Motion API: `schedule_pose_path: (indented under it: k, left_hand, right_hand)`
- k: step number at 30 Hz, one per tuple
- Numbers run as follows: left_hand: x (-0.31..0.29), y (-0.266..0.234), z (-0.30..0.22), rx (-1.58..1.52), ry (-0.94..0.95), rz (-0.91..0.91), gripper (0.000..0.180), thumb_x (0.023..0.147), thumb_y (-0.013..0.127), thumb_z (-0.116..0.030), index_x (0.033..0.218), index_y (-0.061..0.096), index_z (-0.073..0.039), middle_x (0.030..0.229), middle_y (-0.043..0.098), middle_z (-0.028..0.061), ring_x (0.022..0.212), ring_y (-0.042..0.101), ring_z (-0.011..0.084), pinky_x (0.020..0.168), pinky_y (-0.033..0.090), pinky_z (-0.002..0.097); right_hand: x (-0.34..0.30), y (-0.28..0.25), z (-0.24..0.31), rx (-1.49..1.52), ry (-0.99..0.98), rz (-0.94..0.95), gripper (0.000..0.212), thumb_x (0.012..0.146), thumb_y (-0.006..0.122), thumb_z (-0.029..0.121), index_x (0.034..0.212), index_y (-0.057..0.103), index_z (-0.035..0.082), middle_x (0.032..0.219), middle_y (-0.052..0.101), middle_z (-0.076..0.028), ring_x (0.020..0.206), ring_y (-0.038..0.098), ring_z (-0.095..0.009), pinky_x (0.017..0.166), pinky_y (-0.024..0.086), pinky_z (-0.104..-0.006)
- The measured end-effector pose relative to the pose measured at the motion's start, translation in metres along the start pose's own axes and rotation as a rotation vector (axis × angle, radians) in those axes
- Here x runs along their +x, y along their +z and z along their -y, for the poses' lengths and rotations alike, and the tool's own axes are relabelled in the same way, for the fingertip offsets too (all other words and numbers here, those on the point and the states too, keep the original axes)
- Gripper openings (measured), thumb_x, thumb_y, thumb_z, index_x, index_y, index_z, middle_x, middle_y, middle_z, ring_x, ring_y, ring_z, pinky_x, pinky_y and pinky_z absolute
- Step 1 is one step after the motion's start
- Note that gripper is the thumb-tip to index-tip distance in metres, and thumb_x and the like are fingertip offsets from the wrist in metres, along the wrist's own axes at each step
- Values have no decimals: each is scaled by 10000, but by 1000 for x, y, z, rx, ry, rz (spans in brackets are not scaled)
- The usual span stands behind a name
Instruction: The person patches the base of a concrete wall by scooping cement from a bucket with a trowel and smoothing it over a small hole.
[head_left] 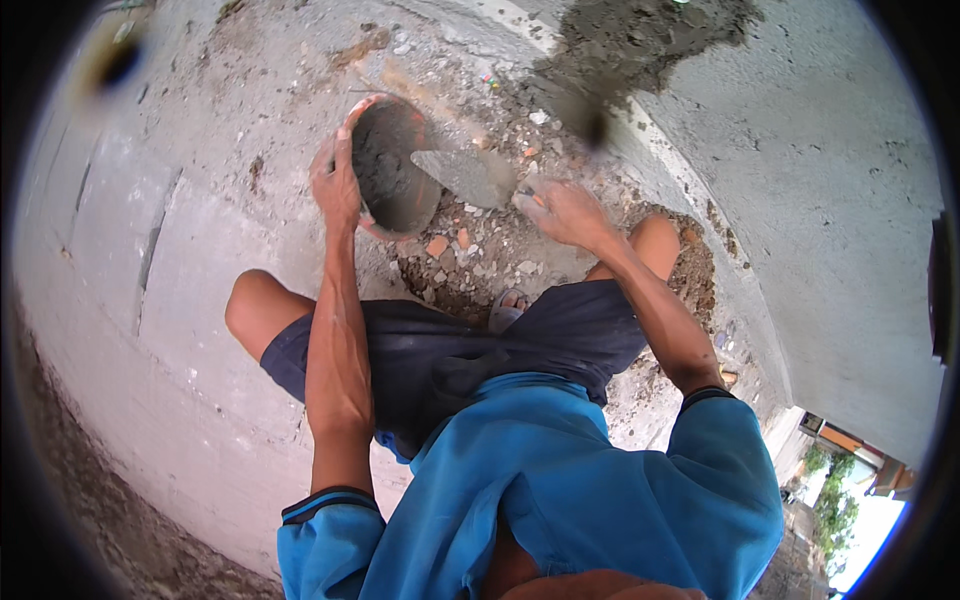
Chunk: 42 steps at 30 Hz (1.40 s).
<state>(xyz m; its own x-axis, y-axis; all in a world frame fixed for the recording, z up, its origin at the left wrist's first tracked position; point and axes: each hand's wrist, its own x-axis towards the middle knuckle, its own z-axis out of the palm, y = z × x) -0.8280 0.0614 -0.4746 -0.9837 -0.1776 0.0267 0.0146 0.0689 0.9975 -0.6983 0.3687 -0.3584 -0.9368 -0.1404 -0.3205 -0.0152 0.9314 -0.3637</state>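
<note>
My left hand (337, 180) grips the rim of a round bucket (408, 218) on its left side, with the thumb over the edge. The bucket is tilted, its mouth facing me, and grey wet mortar (385, 150) coats its inside. In my right hand (565, 212) is the handle of a pointing trowel, mostly covered by my fingers. The trowel's blade (470, 178) is smeared grey and points left, its tip at the bucket's right edge.
Rubble and broken brick bits (437, 246) lie between my knees and the bucket. To the right rises a grey wall (810, 180), with a dark patch of wet mortar (650, 45) on its far part. Concrete paving (200, 250) stretches to the left.
</note>
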Motion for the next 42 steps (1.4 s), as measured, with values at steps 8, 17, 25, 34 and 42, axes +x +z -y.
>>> schedule_pose_path:
  k: [8,17,25,34,42]
  left_hand:
    - [7,1,24,76,-11,-61,553,1039,613,-508,1234,751,-9,1251,721,253,1266,633,378,1115,438,430]
    - [8,-3,22,54,8,-42,527,1051,601,-488,1224,753,-14,1243,727,237,1220,659,358,1071,463,412]
    - [11,1,12,-13,-77,33,585,1082,563,-473,1344,686,35,1296,705,136,1226,603,202,1079,438,329]
    - [4,6,-23,-121,-49,94,614,1088,547,-477,1390,646,48,1316,689,145,1216,602,204,1097,432,338]
    - [6,-3,-3,-39,-101,6,603,1084,550,-484,1341,675,46,1262,703,144,1186,611,221,1071,441,360]
  right_hand:
    - [104,68,83,-187,-175,60,233,976,515,102,1099,632,-58,1150,686,-272,1066,697,-449,918,558,-539]
    - [69,75,53,381,-36,178,361,960,686,335,1011,696,-22,984,745,-182,888,747,-286,765,557,-437]
    - [44,40,12,427,-16,-16,547,936,739,519,1202,706,42,1097,705,-153,1008,660,-281,892,517,-424]
    - [-6,-143,-1,1022,58,409,402,998,718,369,1167,695,5,814,643,-14,545,560,-53,467,454,-213]
    - [-68,-128,-66,1362,130,-344,315,1071,625,282,1110,668,-28,777,615,-15,505,514,-52,423,426,-207]
